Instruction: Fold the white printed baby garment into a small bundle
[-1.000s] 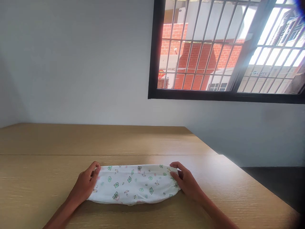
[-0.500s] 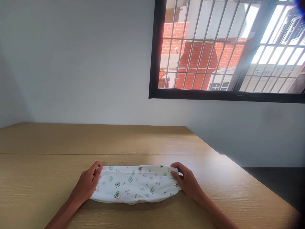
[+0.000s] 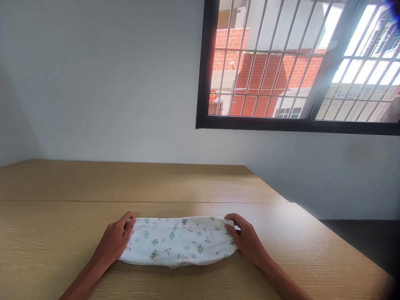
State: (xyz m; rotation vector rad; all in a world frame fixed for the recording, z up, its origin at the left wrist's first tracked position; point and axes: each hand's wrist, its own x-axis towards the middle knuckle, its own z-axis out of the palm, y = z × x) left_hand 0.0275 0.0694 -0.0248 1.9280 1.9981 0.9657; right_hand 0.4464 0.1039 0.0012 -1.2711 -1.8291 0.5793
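Observation:
A folded white cloth (image 3: 178, 241) printed with small green bear faces lies flat on the wooden table (image 3: 200, 187), near its front edge. My left hand (image 3: 116, 239) pinches the cloth's left end, fingers curled over the far corner. At the right end my right hand (image 3: 245, 237) grips the fabric the same way, thumb and fingers closed on its far corner. The cloth stretches between the two hands.
The table meets a white wall at the back and ends at the right, where a dark floor (image 3: 365, 241) shows. A black-framed barred window (image 3: 300, 66) sits high on the right, with red brick buildings outside.
Both hands have stayed on the cloth's ends and shifted very slightly; the cloth lies almost as before.

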